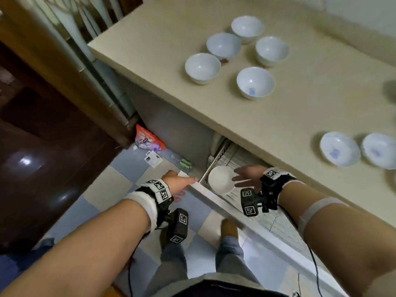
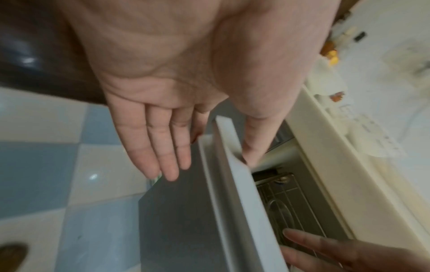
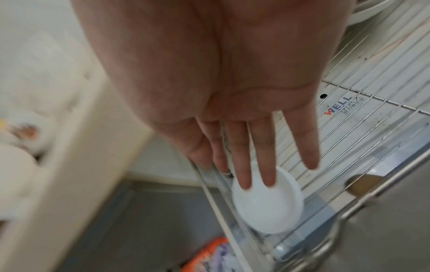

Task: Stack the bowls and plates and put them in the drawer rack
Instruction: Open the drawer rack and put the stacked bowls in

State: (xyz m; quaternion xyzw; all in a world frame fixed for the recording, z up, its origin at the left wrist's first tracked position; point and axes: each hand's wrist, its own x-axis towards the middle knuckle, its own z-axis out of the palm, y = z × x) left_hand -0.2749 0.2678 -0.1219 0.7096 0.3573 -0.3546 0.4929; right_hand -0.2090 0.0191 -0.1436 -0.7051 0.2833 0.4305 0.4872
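A white bowl (image 1: 219, 181) (image 3: 267, 206) sits in the left end of the wire rack (image 1: 276, 221) (image 3: 363, 128) of the pulled-out drawer. My right hand (image 1: 246, 175) (image 3: 256, 147) hovers open beside it, straight fingertips at its rim; whether they touch is unclear. My left hand (image 1: 179, 185) (image 2: 163, 138) is at the corner of the drawer front (image 1: 214, 202) (image 2: 232, 184), fingers straight down its outside, thumb on the inside. Several white bowls (image 1: 255, 82) and two shallow blue-patterned plates (image 1: 339, 148) stand apart on the counter (image 1: 300, 108).
The counter edge overhangs the back of the drawer. An orange packet (image 1: 147, 140) (image 3: 204, 257) and a small white box (image 1: 153, 158) lie on the checkered floor left of the drawer. My foot (image 1: 229, 228) is under the drawer front. Another white dish (image 3: 372, 11) shows deeper in the rack.
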